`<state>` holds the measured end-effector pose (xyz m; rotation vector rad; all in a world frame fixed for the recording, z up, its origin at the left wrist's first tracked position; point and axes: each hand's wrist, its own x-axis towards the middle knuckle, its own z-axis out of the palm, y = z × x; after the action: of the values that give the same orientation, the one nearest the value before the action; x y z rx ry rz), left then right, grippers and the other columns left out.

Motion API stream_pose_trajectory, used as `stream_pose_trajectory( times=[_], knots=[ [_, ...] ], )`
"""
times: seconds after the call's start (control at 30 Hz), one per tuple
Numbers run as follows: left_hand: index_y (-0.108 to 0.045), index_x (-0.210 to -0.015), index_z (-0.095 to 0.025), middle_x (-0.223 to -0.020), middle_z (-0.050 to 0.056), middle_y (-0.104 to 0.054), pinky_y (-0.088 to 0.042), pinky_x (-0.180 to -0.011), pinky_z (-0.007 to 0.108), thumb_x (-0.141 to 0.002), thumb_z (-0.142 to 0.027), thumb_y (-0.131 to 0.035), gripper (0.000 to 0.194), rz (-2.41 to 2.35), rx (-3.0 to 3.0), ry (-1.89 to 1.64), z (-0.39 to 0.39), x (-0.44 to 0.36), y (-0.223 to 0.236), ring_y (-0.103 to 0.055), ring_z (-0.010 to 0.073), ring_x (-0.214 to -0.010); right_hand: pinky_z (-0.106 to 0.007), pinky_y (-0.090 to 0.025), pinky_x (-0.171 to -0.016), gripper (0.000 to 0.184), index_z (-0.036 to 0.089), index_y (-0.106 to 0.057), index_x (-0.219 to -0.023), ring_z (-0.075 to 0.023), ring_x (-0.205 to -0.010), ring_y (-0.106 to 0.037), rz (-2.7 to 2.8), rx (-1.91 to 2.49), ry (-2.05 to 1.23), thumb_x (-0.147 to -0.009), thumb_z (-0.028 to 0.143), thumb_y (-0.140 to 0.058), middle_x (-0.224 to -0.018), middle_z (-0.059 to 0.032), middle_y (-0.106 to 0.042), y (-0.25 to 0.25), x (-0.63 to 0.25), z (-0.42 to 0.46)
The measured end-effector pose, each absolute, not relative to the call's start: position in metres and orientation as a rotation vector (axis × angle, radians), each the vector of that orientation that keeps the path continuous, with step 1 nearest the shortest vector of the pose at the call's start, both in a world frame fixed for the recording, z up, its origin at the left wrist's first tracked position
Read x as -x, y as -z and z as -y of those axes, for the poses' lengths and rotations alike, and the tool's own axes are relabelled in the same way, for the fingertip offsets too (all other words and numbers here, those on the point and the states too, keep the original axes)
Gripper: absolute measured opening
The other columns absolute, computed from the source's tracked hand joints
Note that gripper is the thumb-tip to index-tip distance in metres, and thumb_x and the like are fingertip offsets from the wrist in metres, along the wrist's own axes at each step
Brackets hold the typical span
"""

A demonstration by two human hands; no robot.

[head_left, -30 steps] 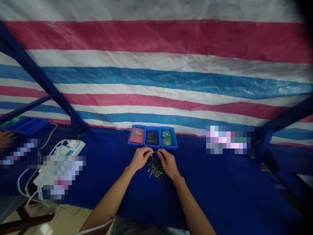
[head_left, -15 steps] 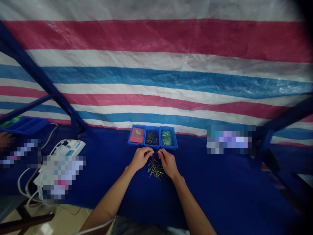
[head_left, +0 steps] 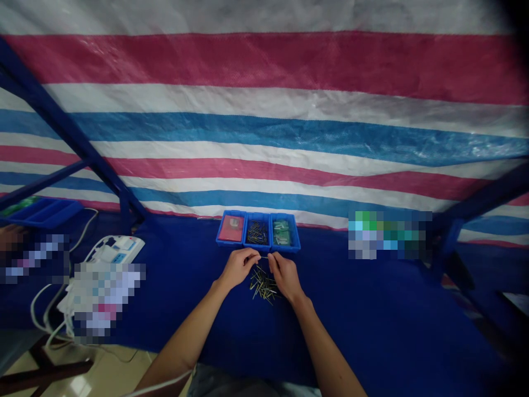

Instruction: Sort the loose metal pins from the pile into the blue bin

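Note:
Between my two hands is a thin, pale, pin-like piece [head_left: 264,257], too small to name exactly. My left hand [head_left: 239,267] pinches its left end with thumb and fingertips. The fingers of my right hand [head_left: 285,272] are closed on its right end. Just below the fingertips lies a loose pile of thin metal pins [head_left: 263,285], brassy and dark. Behind the hands stand three joined blue bins: the left bin [head_left: 218,237] holds a flat red piece [head_left: 230,229], the middle one dark pins [head_left: 257,232], the right one small clear or whitish pieces [head_left: 282,232] on green.
A white power strip [head_left: 128,248] with cables lies on the blue table [head_left: 173,309] to the left. A blue tray [head_left: 52,212] and another person's hand [head_left: 11,238] are at far left. Striped sheeting [head_left: 264,132] hangs behind. Blurred items [head_left: 388,234] sit back right.
My hands stay nearly in place, pinching the thin piece. The right fingertips have shifted very slightly to the right.

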<state>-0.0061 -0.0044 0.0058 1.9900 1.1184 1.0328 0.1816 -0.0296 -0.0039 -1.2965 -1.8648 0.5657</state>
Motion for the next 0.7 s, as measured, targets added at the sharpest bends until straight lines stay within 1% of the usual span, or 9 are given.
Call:
stream_pose_trajectory(
  times=[0.2,0.43,0.53,0.63,0.7],
  knots=[
    [-0.069,-0.086,-0.016,-0.074,0.003,-0.069,-0.043,-0.064,0.023,-0.097,-0.033,-0.055,0.025,-1.116,-2.0,-1.027,0.0047,0.0055,-0.0056,-0.06,0.014,-0.066,-0.023,-0.034,-0.056,0.041,0.022,-0.048,-0.072,-0.0129,-0.051,-0.052,1.841,1.324,-0.554,-0.105,0.04,-0.035,-0.058,0.0016,-0.053,0.0053,-0.181,0.0291],
    [-0.069,-0.087,-0.015,-0.075,0.002,-0.069,-0.043,-0.065,0.023,-0.097,-0.031,-0.056,0.023,-1.106,-2.011,-1.031,0.0047,0.0056,-0.0054,-0.06,0.0133,-0.066,-0.025,-0.027,-0.051,0.044,0.021,-0.048,-0.068,-0.0111,-0.046,-0.045,1.841,1.357,-0.465,-0.105,0.041,-0.035,-0.053,0.0027,-0.049,0.01,-0.1812,0.0267],
    [-0.069,-0.088,-0.015,-0.075,0.002,-0.069,-0.043,-0.065,0.022,-0.097,-0.03,-0.056,0.022,-1.103,-2.008,-1.035,0.0045,0.0059,-0.0045,-0.06,0.0131,-0.066,-0.024,-0.028,-0.052,0.047,0.02,-0.049,-0.066,-0.011,-0.046,-0.046,1.826,1.356,-0.508,-0.105,0.042,-0.036,-0.052,0.0026,-0.049,0.009,-0.1818,0.027],
    [-0.069,-0.087,-0.016,-0.074,0.002,-0.069,-0.043,-0.065,0.022,-0.097,-0.031,-0.056,0.022,-1.11,-1.995,-1.048,0.0042,0.0062,-0.0039,-0.061,0.0133,-0.066,-0.023,-0.034,-0.056,0.042,0.02,-0.057,-0.074,-0.012,-0.052,-0.053,1.8,1.311,-0.622,-0.104,0.042,-0.038,-0.058,0.0016,-0.056,0.0047,-0.1825,0.0291],
    [-0.069,-0.086,-0.015,-0.073,0.002,-0.069,-0.043,-0.066,0.023,-0.097,-0.031,-0.056,0.023,-1.113,-1.991,-1.056,0.0042,0.0064,-0.0041,-0.061,0.0136,-0.066,-0.023,-0.036,-0.056,0.032,0.02,-0.062,-0.089,-0.0127,-0.053,-0.055,1.781,1.288,-0.669,-0.103,0.041,-0.042,-0.061,0.002,-0.06,0.0017,-0.1824,0.0307]
  ],
)
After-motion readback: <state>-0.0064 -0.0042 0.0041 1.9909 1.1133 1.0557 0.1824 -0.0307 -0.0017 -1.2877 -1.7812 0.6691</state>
